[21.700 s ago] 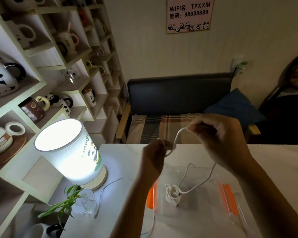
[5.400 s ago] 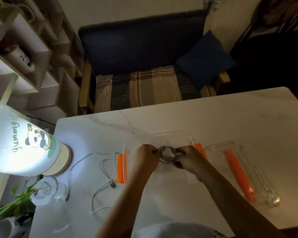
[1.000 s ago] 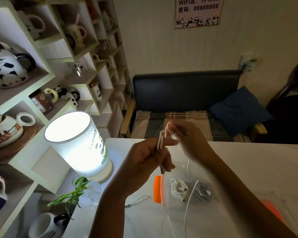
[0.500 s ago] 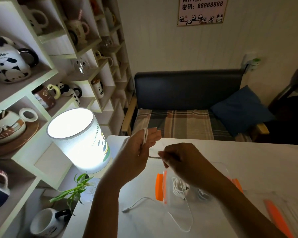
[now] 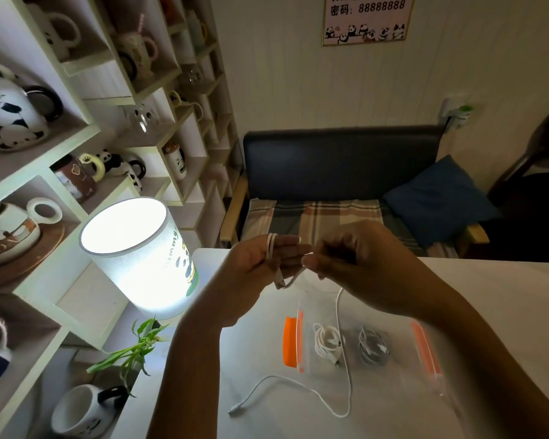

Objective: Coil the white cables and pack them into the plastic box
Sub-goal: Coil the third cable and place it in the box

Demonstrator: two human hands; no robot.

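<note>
Loops of thin white cable [image 5: 270,248] wrap left hand's [image 5: 260,264] half-open fingers; right hand [image 5: 355,258] pinches the strand. Slack trails to 6 o'clock past clear orange-latched plastic box [image 5: 425,346].

Both forearms are bare to the frame edge; the left hand [image 5: 260,264] and right hand [image 5: 358,258] seemingly wear 0 rings.

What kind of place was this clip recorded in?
Probably a panda-themed café or small shop, not a lab: cubby shelves full of panda mugs, a wall sign giving a WiFi password, and a cushioned bench seat behind the white table.
</note>
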